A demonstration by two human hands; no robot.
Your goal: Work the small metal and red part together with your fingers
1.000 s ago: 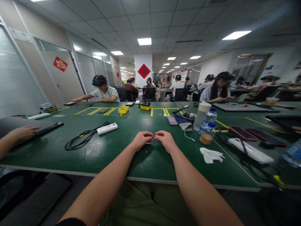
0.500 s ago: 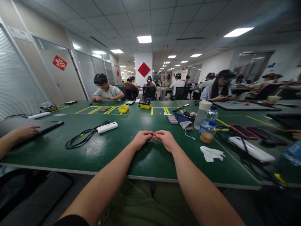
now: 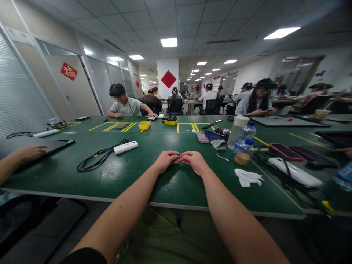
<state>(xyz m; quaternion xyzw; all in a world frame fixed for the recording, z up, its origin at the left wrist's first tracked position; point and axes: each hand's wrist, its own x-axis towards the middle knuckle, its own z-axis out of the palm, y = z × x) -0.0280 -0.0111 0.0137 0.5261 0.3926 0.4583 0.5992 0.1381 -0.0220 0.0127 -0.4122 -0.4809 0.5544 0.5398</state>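
Observation:
My left hand (image 3: pixel 165 161) and my right hand (image 3: pixel 194 161) meet over the green table (image 3: pixel 132 187), their thumbs and fingers closed in pinches, fingertips almost touching. Between the left fingertips shows a tiny dark piece (image 3: pixel 178 157) with a pale glint. At the right fingertips there is an orange-red spot; whether it is a small object or the fingertip itself I cannot tell. Both pinches hide most of whatever they hold.
To the left lie a white power bank (image 3: pixel 125 147) and a coiled black cable (image 3: pixel 95 160). At right stand plastic bottles (image 3: pixel 244 157), with a crumpled white glove (image 3: pixel 249 178) nearer me. Yellow trays (image 3: pixel 144 125) sit farther back. Another person's hand (image 3: pixel 31 153) rests on a laptop at far left.
My hands stay together in nearly the same place, with a slight shift of the fingertips; a pale glint now shows between them. The person across the table has stretched an arm out sideways.

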